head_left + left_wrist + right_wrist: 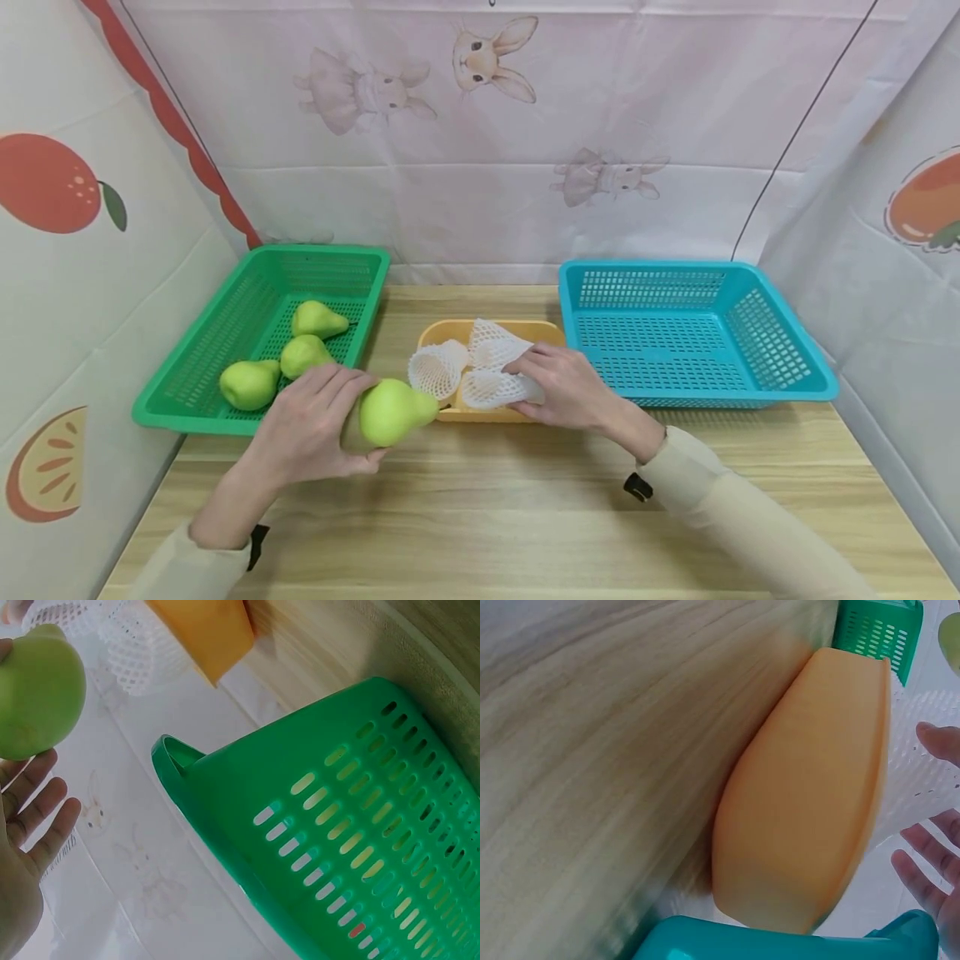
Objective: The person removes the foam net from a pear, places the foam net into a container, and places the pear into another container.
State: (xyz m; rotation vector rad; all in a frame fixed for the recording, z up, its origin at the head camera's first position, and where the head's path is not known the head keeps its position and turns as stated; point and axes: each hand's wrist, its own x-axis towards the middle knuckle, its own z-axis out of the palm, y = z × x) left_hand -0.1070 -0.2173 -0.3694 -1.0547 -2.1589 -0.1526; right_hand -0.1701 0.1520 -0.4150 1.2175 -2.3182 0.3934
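My left hand (311, 425) grips a green pear (388, 412) over the table, its narrow end pointing right toward the yellow tray (536, 330). In the left wrist view the pear (41, 694) sits at the fingertips, stem end up. At the tray's right side, my right hand (566, 387) pinches a white foam net sleeve (491, 389) between thumb and fingers. Another foam net (435, 372), its round mouth facing front, lies at the tray's left, and a further net (495, 343) rises behind. The right wrist view has the thumb against white netting (915, 772).
A green basket (197, 422) at the left contains three pears, one of them this pear (250, 385) at the front. On the right stands a blue basket (697, 393), close to the tray. Behind the wooden table (480, 517) hangs a printed curtain (465, 200).
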